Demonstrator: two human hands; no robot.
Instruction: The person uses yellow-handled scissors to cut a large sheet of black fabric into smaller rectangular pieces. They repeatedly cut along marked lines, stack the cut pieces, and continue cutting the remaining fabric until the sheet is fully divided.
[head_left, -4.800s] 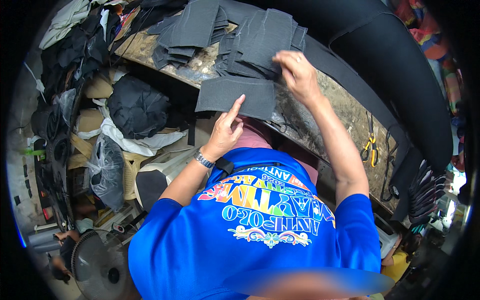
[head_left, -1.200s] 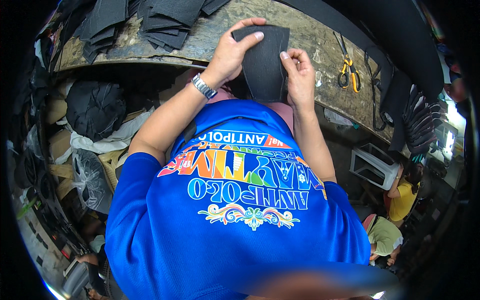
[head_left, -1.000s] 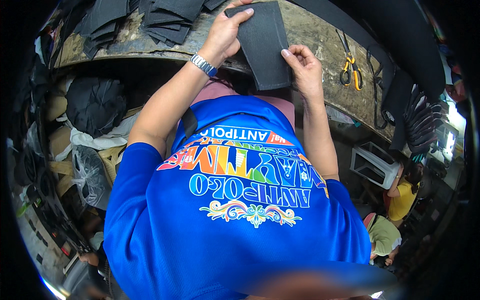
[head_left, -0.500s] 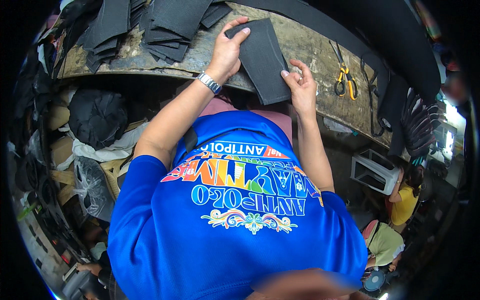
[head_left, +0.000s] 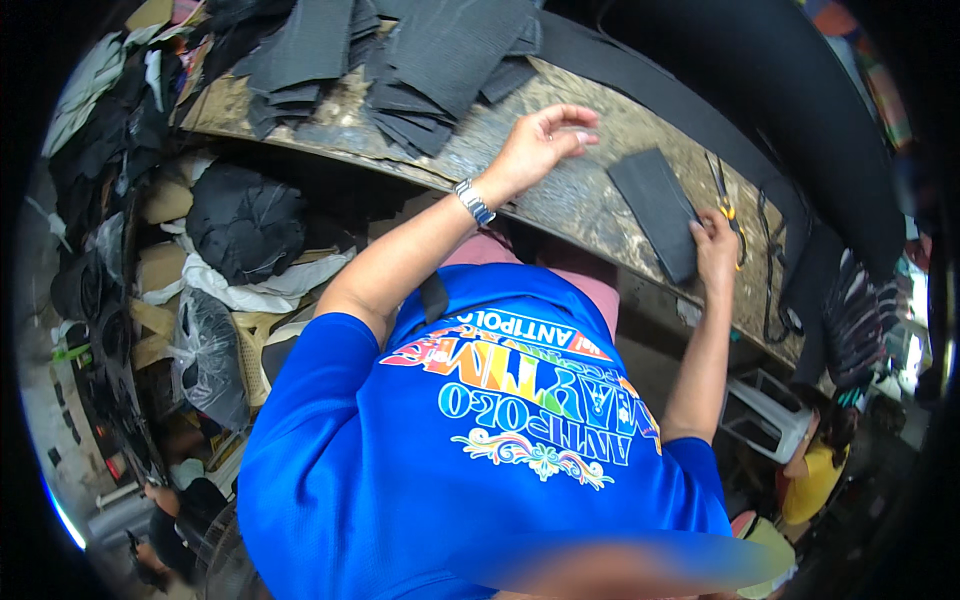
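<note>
Panel [head_left: 652, 208] (dk) at 2 o'clock, edge pinched in near-closed R hand [head_left: 715, 245]; L hand [head_left: 545, 145] half-open, empty, 1 o'clock; scissors [head_left: 731, 211] partly behind R hand.

White stool [head_left: 788, 438], clear plastic bag [head_left: 208, 362]

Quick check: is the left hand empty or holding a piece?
Empty: the left hand is over the workbench, fingers curled, with nothing visible between them. The right hand is at the edge of the dark piece.
</note>
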